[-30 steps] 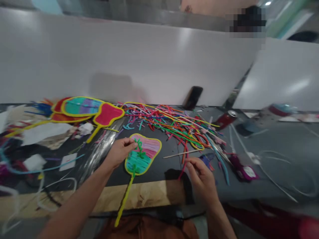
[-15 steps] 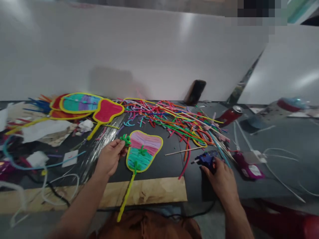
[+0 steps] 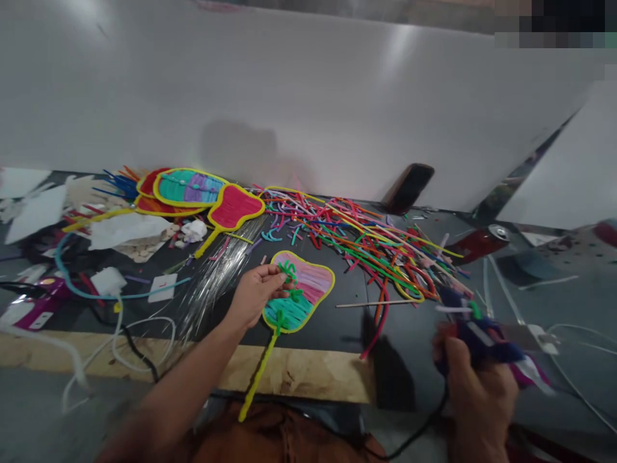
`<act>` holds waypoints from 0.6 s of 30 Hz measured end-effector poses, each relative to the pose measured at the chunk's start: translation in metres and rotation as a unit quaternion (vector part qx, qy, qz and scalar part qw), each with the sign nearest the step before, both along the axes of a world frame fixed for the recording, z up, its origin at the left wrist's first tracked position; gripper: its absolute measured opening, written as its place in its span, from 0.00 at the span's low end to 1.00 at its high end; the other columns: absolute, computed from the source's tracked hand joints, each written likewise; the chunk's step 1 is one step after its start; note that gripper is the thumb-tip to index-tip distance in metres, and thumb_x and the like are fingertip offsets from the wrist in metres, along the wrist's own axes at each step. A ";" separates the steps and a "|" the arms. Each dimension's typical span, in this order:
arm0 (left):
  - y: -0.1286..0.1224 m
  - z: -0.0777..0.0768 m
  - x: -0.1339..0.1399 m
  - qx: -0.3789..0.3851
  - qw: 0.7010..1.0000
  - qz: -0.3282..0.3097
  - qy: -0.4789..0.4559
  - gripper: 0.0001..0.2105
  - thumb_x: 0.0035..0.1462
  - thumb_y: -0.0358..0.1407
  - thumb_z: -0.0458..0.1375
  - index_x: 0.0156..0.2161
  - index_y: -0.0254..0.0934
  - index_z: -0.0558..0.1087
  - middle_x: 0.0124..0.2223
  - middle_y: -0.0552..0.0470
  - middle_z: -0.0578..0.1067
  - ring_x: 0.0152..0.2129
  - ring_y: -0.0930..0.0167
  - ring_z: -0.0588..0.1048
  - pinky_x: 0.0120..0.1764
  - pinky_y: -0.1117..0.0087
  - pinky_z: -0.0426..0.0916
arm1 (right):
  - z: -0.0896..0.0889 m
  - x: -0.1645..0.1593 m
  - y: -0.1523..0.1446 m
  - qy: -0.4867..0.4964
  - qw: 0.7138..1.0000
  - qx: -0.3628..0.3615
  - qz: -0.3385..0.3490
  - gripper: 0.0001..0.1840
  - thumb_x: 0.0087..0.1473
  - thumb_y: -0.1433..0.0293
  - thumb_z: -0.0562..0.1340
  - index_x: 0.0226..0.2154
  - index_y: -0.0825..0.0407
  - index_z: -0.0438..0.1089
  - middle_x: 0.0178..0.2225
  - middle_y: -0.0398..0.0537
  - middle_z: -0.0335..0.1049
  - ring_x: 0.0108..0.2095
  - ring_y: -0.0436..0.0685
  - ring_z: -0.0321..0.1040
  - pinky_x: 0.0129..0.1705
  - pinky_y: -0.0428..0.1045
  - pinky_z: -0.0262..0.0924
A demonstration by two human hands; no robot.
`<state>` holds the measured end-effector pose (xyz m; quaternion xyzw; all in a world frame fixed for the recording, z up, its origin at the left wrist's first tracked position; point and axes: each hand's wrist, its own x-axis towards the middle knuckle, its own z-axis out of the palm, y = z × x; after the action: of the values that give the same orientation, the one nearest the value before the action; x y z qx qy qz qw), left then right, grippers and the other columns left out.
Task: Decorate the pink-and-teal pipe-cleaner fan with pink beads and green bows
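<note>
My left hand is closed in a pinch on a curled green pipe cleaner piece. It hovers over the left edge of a fan-shaped craft with pink, lilac and teal fill, a yellow rim and a twisted yellow handle. Two small green pieces sit on that craft, one mid-face and one by the handle. On the right, my right hand is wrapped round a dark blue glue gun, lifted off the table and slightly blurred. Its pale nozzle points left, and a black cord hangs below.
A tangle of coloured pipe cleaners spreads behind the craft. Finished fans lie at the back left beside clear strips. A phone leans on the white partition; a red can lies at right. White cables cross the left side.
My right hand has picked up the glue gun from the table and raised it, nozzle to the left. My left hand has moved the green piece over the fan's face. The view shifted.
</note>
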<state>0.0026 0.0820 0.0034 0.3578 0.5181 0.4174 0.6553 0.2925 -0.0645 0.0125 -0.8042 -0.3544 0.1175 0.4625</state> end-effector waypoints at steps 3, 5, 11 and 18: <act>-0.001 0.000 0.006 0.001 1.000 -0.017 0.005 0.16 0.37 0.41 0.68 0.30 0.33 0.70 0.27 0.52 0.77 0.26 0.69 0.78 0.27 0.73 0.72 | -0.010 -0.032 0.009 0.062 0.991 0.033 0.117 0.18 0.52 0.55 0.58 0.27 0.53 0.69 0.20 0.46 0.68 0.19 0.53 0.64 0.21 0.47 0.60; -0.003 0.000 0.009 0.002 1.000 -0.022 0.010 0.16 0.37 0.41 0.68 0.29 0.33 0.70 0.26 0.52 0.76 0.25 0.69 0.78 0.26 0.74 0.71 | -0.020 -0.053 0.016 0.081 0.972 0.052 0.214 0.16 0.53 0.56 0.58 0.31 0.52 0.70 0.22 0.47 0.70 0.18 0.53 0.64 0.20 0.47 0.60; -0.007 -0.002 0.011 0.021 1.000 -0.010 0.013 0.16 0.37 0.41 0.68 0.27 0.33 0.70 0.24 0.53 0.76 0.24 0.71 0.77 0.26 0.74 0.71 | -0.036 -0.098 0.036 0.130 0.918 0.053 0.372 0.21 0.56 0.63 0.57 0.52 0.49 0.60 0.34 0.50 0.72 0.24 0.54 0.69 0.28 0.49 0.66; -0.008 -0.005 0.011 0.012 1.000 0.006 0.004 0.17 0.34 0.43 0.69 0.26 0.34 0.70 0.24 0.52 0.78 0.23 0.70 0.77 0.28 0.71 0.72 | -0.048 -0.108 0.045 0.120 0.922 0.034 0.367 0.24 0.55 0.62 0.58 0.53 0.50 0.60 0.33 0.50 0.71 0.27 0.57 0.70 0.28 0.50 0.66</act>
<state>0.0133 0.0735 -0.0016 0.3642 0.5174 0.4265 0.6463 0.1847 -0.0198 -0.0355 -0.5813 -0.5701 0.3627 0.4533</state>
